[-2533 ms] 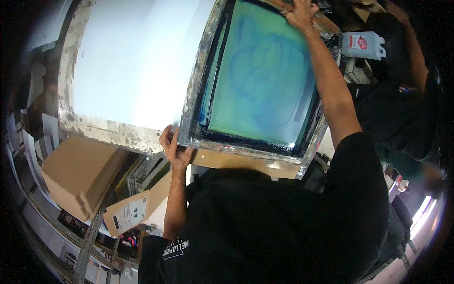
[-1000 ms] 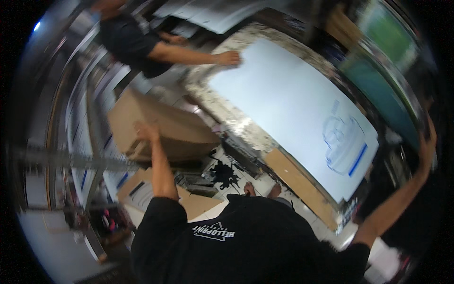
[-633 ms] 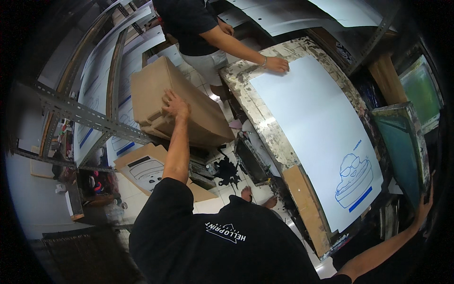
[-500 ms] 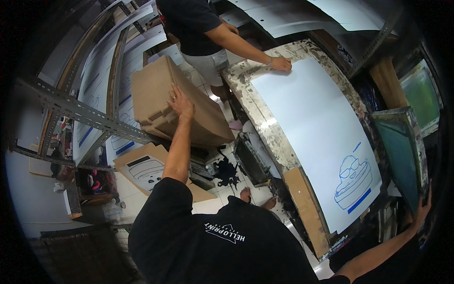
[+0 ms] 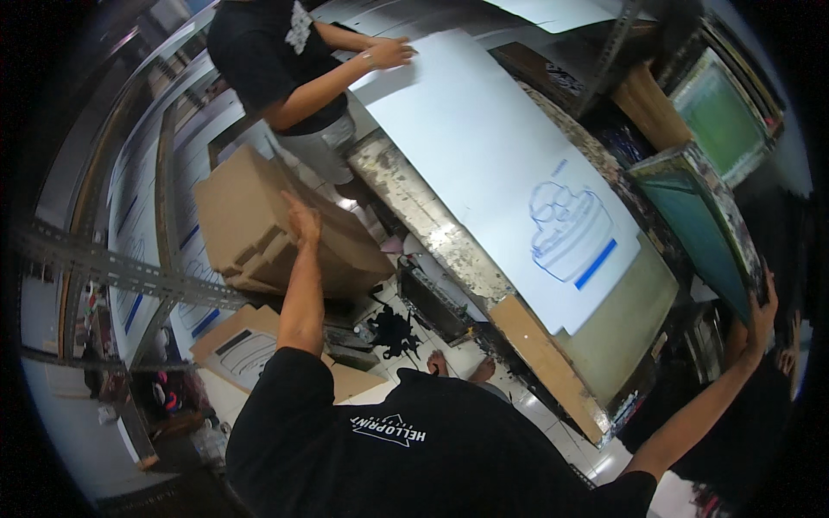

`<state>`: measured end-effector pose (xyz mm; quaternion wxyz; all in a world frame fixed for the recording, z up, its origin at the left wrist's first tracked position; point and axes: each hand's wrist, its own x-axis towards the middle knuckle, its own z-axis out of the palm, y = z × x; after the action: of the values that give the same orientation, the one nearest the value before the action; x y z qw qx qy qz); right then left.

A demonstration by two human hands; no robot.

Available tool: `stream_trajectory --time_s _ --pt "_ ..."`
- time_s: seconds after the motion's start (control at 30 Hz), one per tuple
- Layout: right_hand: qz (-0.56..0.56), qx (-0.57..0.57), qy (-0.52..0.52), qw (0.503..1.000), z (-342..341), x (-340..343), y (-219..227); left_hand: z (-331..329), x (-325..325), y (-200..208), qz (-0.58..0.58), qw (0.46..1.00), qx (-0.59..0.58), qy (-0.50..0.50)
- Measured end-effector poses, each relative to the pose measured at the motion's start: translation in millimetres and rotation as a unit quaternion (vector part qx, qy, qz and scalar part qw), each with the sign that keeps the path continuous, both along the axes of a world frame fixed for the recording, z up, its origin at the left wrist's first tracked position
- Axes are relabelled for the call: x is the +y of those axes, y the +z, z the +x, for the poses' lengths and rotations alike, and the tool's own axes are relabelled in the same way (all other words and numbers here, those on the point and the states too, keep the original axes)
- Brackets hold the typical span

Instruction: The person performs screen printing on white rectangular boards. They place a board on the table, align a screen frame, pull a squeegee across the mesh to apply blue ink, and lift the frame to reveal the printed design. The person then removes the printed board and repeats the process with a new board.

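Note:
My left hand rests on the brown cardboard stack, fingers spread. At the right, my right hand grips the near outer corner of a tilted printing screen with teal mesh and a stained frame. Between my hands stands a paint-stained work table. Over it lies a large white sheet with a blue line drawing and a blue bar at its near end. A co-worker's hand holds the sheet's far left corner.
A metal rack on the left carries printed sheets. A cardboard piece with a drawing leans below the stack. Black cloth lies on the tiled floor near my feet. A green screen stands far right. A cardboard strip lies along the table's near edge.
The co-worker has pulled the white sheet toward the far left, baring the table's near end. My view has shifted right; my hands keep their places on the cardboard and the screen.

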<state>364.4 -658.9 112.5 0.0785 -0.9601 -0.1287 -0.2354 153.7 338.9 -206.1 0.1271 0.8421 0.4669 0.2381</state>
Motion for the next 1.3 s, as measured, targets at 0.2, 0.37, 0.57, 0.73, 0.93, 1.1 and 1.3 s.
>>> stream_trajectory --time_s 0.2,0.37,0.57,0.73,0.93,1.1,1.3 --pt "0.001 0.009 0.004 1.000 -10.6 25.9 2.6 -24.2 -5.8 -19.4 0.033 0.963 -0.265 0.040" --pt "0.095 0.036 0.036 0.994 -16.9 43.7 6.1 -51.9 -53.1 39.6 0.072 0.966 -0.229 0.100" --pt "0.024 0.013 0.070 0.997 4.9 15.0 2.9 -87.4 -97.2 121.6 0.063 0.938 -0.339 0.046" --pt "-0.059 -0.021 0.044 0.997 19.0 4.5 5.1 -117.2 -135.2 164.3 0.080 0.921 -0.381 0.034" --pt "-0.051 -0.018 0.063 0.997 32.3 -1.4 10.1 -143.0 -166.3 200.5 0.110 0.911 -0.398 0.003" --pt "-0.046 -0.019 0.073 0.996 40.4 -11.1 11.1 -154.9 -195.4 231.8 0.143 0.900 -0.411 -0.018" --pt "-0.034 -0.025 0.088 0.995 43.3 3.6 18.7 -158.9 -246.1 271.7 0.199 0.893 -0.402 -0.025"
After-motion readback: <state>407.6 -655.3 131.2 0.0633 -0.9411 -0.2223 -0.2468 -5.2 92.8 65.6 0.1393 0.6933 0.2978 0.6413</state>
